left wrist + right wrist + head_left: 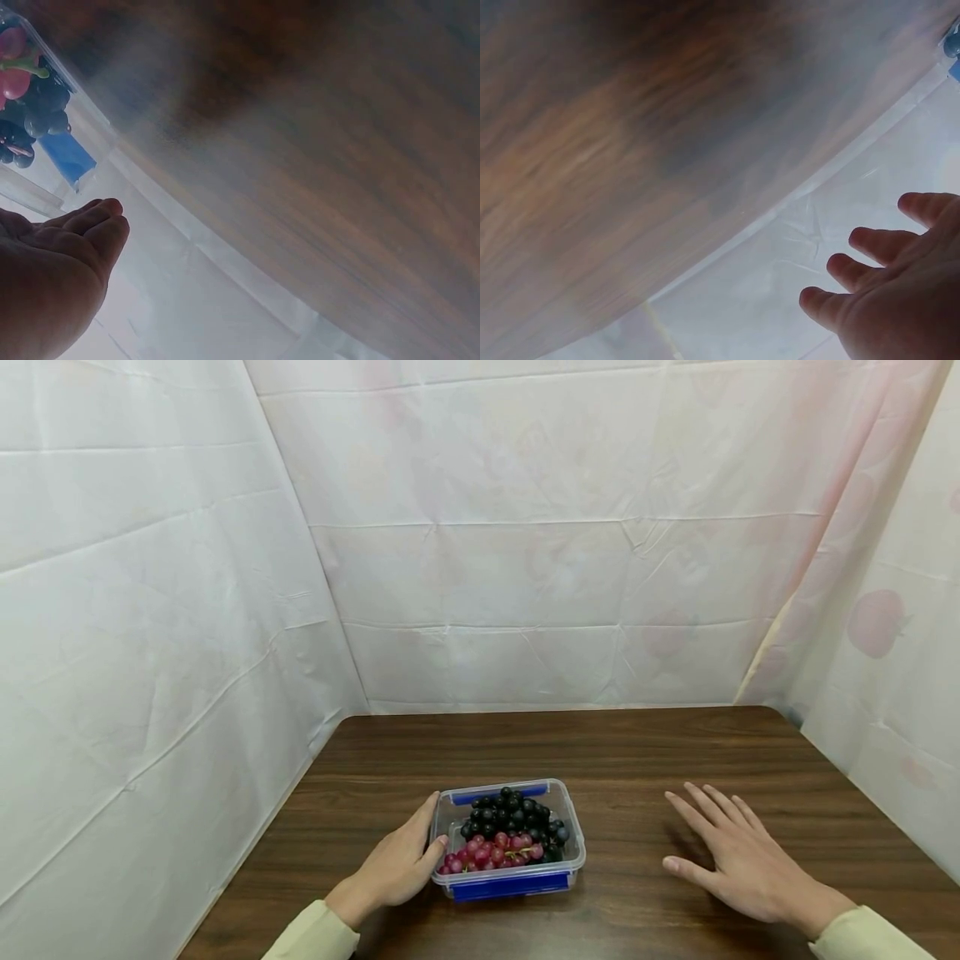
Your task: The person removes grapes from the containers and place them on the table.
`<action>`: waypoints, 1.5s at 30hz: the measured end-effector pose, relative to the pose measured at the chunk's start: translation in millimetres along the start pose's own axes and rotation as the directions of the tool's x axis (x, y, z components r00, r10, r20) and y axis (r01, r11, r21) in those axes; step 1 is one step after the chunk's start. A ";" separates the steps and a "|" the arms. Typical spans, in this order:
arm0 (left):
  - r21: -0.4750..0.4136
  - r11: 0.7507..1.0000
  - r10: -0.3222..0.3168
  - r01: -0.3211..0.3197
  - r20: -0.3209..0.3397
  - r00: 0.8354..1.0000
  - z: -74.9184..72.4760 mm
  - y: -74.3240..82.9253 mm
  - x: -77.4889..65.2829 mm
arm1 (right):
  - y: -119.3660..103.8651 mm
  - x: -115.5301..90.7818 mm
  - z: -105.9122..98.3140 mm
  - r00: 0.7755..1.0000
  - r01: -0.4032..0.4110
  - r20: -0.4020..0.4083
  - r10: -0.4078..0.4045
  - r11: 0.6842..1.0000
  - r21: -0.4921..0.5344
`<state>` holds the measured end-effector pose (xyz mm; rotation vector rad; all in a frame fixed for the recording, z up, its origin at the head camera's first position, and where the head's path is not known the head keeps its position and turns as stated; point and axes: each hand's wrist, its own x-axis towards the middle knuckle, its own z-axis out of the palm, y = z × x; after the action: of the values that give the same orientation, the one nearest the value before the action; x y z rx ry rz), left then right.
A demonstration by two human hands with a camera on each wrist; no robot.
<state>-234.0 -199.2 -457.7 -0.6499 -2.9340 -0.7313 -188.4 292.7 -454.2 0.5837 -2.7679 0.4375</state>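
A clear plastic food container (514, 873) with blue clips sits on the table, its top open. Inside lie a bunch of black grapes (510, 812) and a bunch of red grapes (491, 853) at the near side. My left hand (397, 857) rests along the container's left side, fingers extended near the far corner and thumb over the rim. In the left wrist view, the left hand (67, 255) shows beside the container's corner. Well to the right of the container, my right hand (746, 856) is held palm down over the table with spread fingers, holding nothing.
The dark wood-grain table (622, 760) has rounded far corners. White cloth sheets (525, 577) hang behind it and along the left and right sides, close to the table's edges.
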 end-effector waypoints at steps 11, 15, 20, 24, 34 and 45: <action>0.011 1.000 -0.002 0.002 -0.024 1.000 0.9 1.2 0.4 | -10.5 7.0 0.7 1.000 0.023 -0.022 -0.022 1.000 0.021; 0.015 1.000 -0.002 0.002 -0.027 1.000 1.1 1.3 0.2 | -14.2 10.0 1.1 0.999 0.032 -0.027 -0.032 0.999 0.028; 0.021 1.000 -0.004 0.004 -0.029 1.000 1.2 1.6 0.0 | -18.9 13.9 1.9 0.999 0.039 -0.034 -0.038 0.999 0.035; 0.025 1.000 -0.003 0.004 -0.030 1.000 1.4 1.8 0.1 | -22.0 16.2 2.9 0.999 0.042 -0.036 -0.041 0.998 0.044; 0.033 0.999 0.005 -0.005 -0.022 1.000 0.3 2.7 0.0 | -27.7 22.5 4.1 0.996 0.066 -0.069 -0.062 0.996 0.062; 0.034 0.999 0.010 -0.009 -0.022 1.000 0.8 1.7 0.4 | -38.7 29.8 6.2 0.995 0.068 -0.072 -0.063 0.995 0.074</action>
<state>-233.6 -197.3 -457.6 -0.6479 -2.9141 -0.6823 -199.3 246.6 -441.1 0.6622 -2.6672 0.5398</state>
